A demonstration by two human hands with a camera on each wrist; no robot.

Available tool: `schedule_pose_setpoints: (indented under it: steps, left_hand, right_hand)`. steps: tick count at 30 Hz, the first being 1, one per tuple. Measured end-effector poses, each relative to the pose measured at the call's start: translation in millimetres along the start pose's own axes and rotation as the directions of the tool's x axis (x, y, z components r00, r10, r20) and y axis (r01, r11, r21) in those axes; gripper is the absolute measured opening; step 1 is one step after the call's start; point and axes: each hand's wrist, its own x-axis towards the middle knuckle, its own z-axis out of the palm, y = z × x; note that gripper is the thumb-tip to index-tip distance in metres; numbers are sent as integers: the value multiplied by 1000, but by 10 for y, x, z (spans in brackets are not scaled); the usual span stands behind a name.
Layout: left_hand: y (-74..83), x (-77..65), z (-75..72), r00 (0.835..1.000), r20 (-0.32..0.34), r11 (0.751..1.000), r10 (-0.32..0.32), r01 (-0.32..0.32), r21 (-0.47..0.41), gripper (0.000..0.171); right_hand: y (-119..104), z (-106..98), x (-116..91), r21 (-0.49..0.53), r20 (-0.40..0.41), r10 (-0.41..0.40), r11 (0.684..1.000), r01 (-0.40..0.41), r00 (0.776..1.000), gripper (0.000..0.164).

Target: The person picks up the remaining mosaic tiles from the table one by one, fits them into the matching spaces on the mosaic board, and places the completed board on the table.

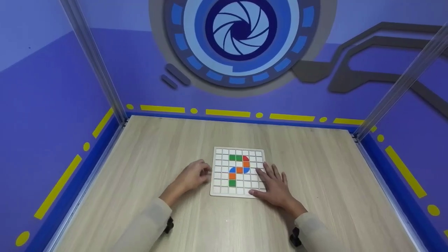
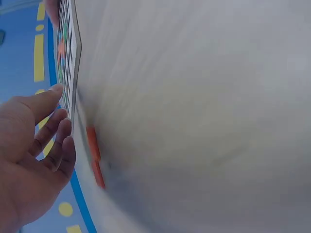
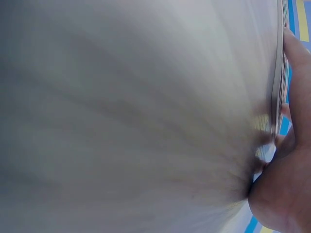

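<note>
A square board [image 1: 231,196] with a grid of white tiles lies on the table. Green tiles [image 1: 232,183], orange tiles [image 1: 239,170], blue rounded tiles [image 1: 246,170] and one red rounded tile [image 1: 245,158] form a winding shape on it. Beside the board's left edge is my left hand [image 1: 191,175], fingers loosely bent; the left wrist view shows nothing between them. My right hand [image 1: 276,187] lies spread over the right edge, thumb and fingertips on the white tiles. Two orange-red pieces [image 2: 93,143] lie on the table near my left hand, hidden in the head view.
The wooden table [image 1: 168,140] extends around the board on all sides. Blue-purple printed panels [image 1: 140,80] enclose its back and sides, with metal posts [image 1: 98,66] at the back corners. A dark strap piece [image 1: 168,225] shows at my left sleeve.
</note>
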Motion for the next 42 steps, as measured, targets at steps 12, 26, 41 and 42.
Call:
schedule_pose_setpoints:
  steps: [12,26,41,42]
  left_hand:
    - [-404,-341,-334,995,-52,997,-79,79,-8,31]
    - [-500,-373,-296,989,-108,994,-103,98,-47,16]
    - [-462,-354,-290,984,-149,992,-98,86,-89,15]
    - [-441,-338,-293,983,-155,992,-101,88,-90,14]
  right_hand:
    - [-9,-19,-13,12,-16,0,1000,0,1000,102]
    - [-8,-15,4,-7,3,13,1000,-13,1000,103]
    - [2,-1,7,-28,19,9,1000,-8,1000,103]
    - [2,-1,5,-23,10,4,1000,-4,1000,102]
